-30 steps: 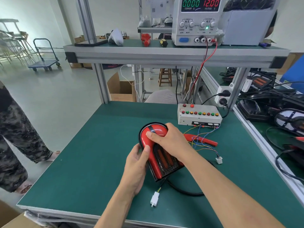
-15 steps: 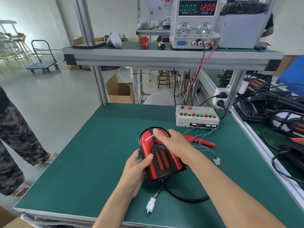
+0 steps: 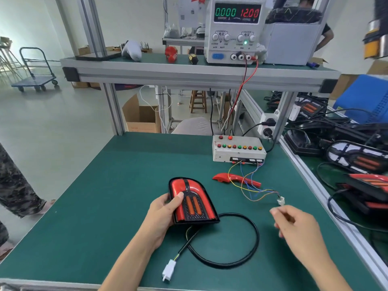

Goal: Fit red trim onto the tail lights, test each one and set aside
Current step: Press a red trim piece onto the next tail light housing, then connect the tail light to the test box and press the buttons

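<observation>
Tail light, red trim fitted, lies centre frame on the green bench mat, rounded end pointing away. Left hand grips its left edge, thumb on the red face, fingers curled under. Black cable loops out from its lower end across the mat to a white plug at lower centre, lying loose. Right hand hovers at lower right, off the light, fingers loosely bent, motion-blurred; cannot tell if it holds anything. Just above its fingertips sits the small white connector on coloured wires from the test box, upper right of centre. Spare red trim piece lies between box and light, under the wires. Power supply on the top shelf reads 0.000 and 12.00. More tail lights piled at right edge.
</observation>
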Demonstrator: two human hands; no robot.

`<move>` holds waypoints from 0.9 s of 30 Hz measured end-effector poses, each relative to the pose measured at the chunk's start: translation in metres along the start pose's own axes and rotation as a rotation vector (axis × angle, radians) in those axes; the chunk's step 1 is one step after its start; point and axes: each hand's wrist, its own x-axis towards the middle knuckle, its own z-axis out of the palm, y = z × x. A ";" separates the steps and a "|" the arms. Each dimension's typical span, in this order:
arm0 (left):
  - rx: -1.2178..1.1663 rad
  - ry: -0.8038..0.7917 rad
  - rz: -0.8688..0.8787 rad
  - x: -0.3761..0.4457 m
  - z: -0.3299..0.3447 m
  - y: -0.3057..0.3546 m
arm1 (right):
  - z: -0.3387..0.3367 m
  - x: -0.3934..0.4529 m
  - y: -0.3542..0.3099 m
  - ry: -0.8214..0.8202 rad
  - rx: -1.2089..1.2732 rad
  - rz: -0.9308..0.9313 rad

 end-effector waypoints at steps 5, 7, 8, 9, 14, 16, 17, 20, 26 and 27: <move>0.142 0.040 0.046 0.004 0.011 0.005 | 0.033 -0.039 -0.010 -0.121 -0.110 -0.455; 0.256 0.064 0.089 0.004 0.009 0.008 | 0.059 -0.055 -0.024 -0.206 -0.206 -0.805; 0.309 0.070 0.103 0.003 0.008 0.010 | 0.073 -0.061 -0.031 -0.259 -0.281 -0.962; 0.348 0.075 0.108 0.003 0.007 0.011 | 0.088 -0.065 -0.040 -0.314 -0.377 -1.076; 0.463 0.052 0.078 0.000 0.002 0.016 | 0.137 -0.067 -0.076 -0.379 -0.766 -1.283; 0.483 0.058 0.060 -0.001 0.000 0.017 | 0.132 -0.059 -0.078 -0.316 -0.701 -1.252; 0.485 0.063 0.050 0.000 -0.002 0.017 | 0.123 -0.058 -0.075 -0.305 -0.599 -1.206; 0.498 0.079 0.050 0.001 -0.004 0.016 | 0.081 -0.057 -0.058 -0.357 -0.089 -0.851; 0.631 0.229 0.127 -0.001 0.019 0.026 | -0.010 -0.023 -0.016 0.169 0.315 -0.360; 0.716 0.288 0.144 -0.002 0.027 0.029 | -0.019 -0.015 -0.011 0.217 0.308 -0.336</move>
